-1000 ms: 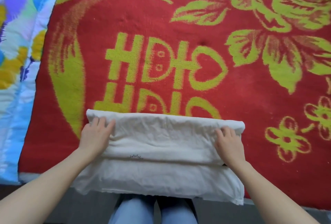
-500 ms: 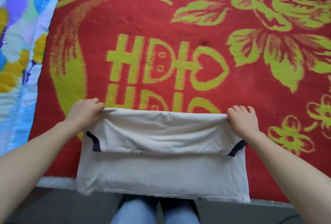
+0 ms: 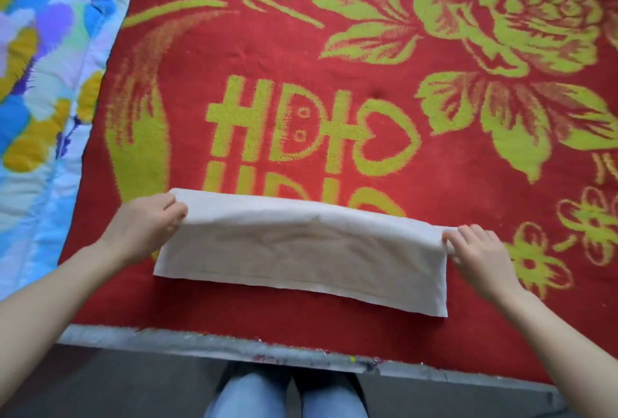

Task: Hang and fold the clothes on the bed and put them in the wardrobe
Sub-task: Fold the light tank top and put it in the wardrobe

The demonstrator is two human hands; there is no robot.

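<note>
hands [image 3: 143, 228] [image 3: 483, 258] pinching white garment [image 3: 301, 253], thumbs perhaps underneath

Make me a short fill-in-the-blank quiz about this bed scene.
The left hand and the right hand each pinch one end of a folded garment coloured ____.
The blanket beneath it has yellow-green flowers on a ____ ground.
The blue patterned quilt lies on the person's ____ side.
Missing words: white; red; left.
</note>
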